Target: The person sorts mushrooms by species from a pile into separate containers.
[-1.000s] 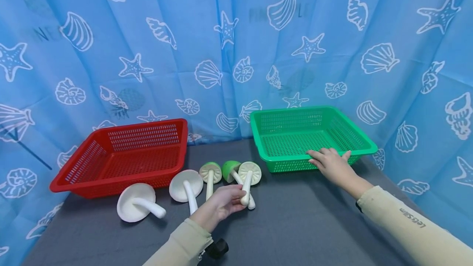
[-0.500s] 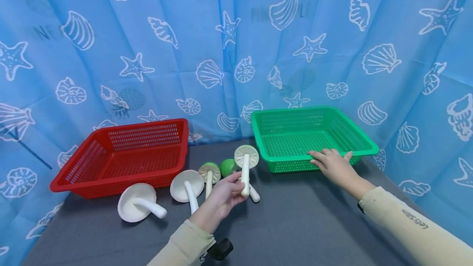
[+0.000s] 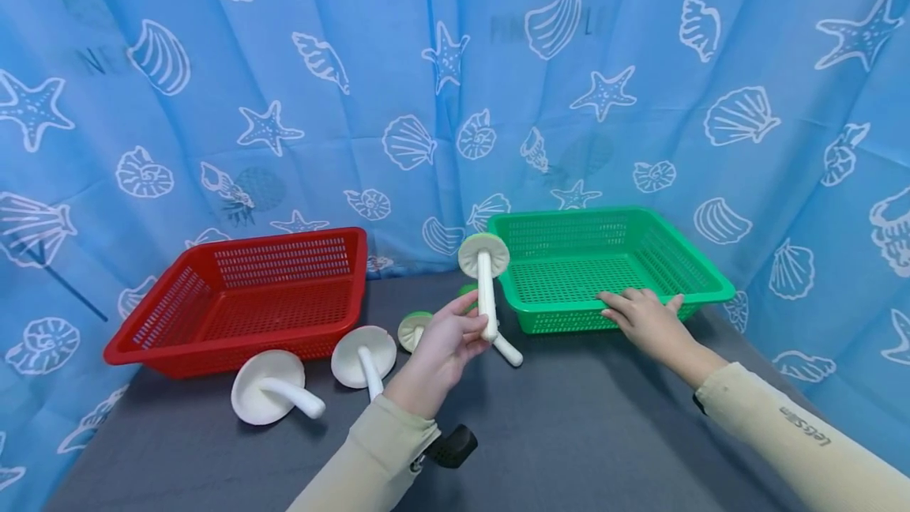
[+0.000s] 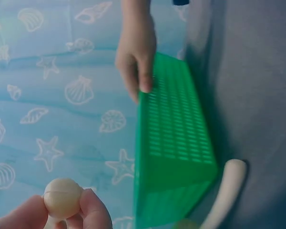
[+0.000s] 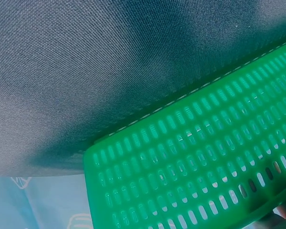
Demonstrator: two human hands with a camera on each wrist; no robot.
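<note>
1. The left hand (image 3: 444,338) pinches the lower stem of a cream toy mushroom (image 3: 485,279), fingers (image 3: 475,324) and thumb clamped around it. It is held upright above the grey desk (image 3: 604,433), cap uppermost, just in front of the near left corner of the green basket (image 3: 569,314).
2. In the left wrist view the rounded stem end of the toy mushroom (image 4: 63,198) sits between thumb and fingertips (image 4: 93,207).
3. The right hand (image 3: 647,318) rests on the front rim of the green basket, fingers fairly straight and laid over the edge, gripping nothing.
4. The right wrist view shows mostly the perforated wall of the green basket (image 5: 190,162) and desk cloth (image 5: 86,62).
5. A green-capped mushroom (image 3: 465,291) lies on the desk behind the left hand, mostly hidden; its white stem (image 3: 508,352) pokes out to the right.
6. Another small green-rimmed mushroom (image 3: 414,330) lies just left of the hand.
7. Two larger white mushrooms (image 3: 362,354) (image 3: 268,395) lie on their sides farther left, in front of the red basket (image 3: 235,346).
8. A blue curtain (image 3: 355,62) printed with shells and starfish hangs behind everything.
</note>
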